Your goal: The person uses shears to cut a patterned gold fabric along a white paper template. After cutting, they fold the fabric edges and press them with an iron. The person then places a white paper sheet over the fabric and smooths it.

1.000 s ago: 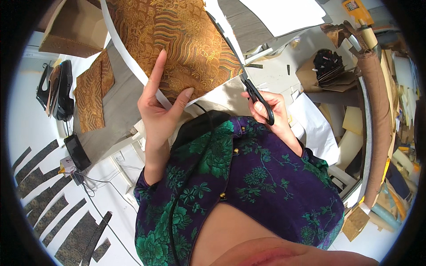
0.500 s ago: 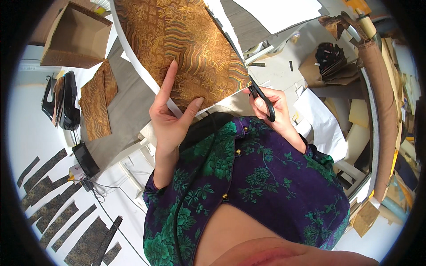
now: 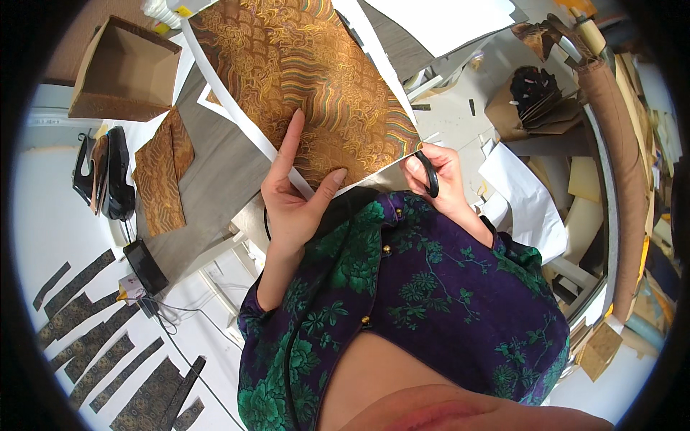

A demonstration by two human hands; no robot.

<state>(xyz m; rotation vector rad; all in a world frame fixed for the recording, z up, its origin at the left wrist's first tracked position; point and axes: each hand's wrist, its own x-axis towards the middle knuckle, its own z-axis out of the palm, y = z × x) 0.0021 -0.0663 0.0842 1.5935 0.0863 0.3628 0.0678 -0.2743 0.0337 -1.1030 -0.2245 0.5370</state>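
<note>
A gold-brown brocade sheet with wavy patterns and white paper edges is raised in front of me. My left hand grips its lower left corner, index finger and thumb spread on the fabric. My right hand is wrapped round black-handled scissors, their blades hidden at the sheet's lower right corner. Two smaller brocade pieces lie on the grey table to the left.
A cardboard box, black irons and cables stand left. Dark fabric strips lie on a white surface at lower left. White paper lies at the top. A brown roll and a carton are on the right.
My left hand and the brocade sheet have moved right and down in view. The scissors' blades, partly visible before, are now behind the sheet's corner.
</note>
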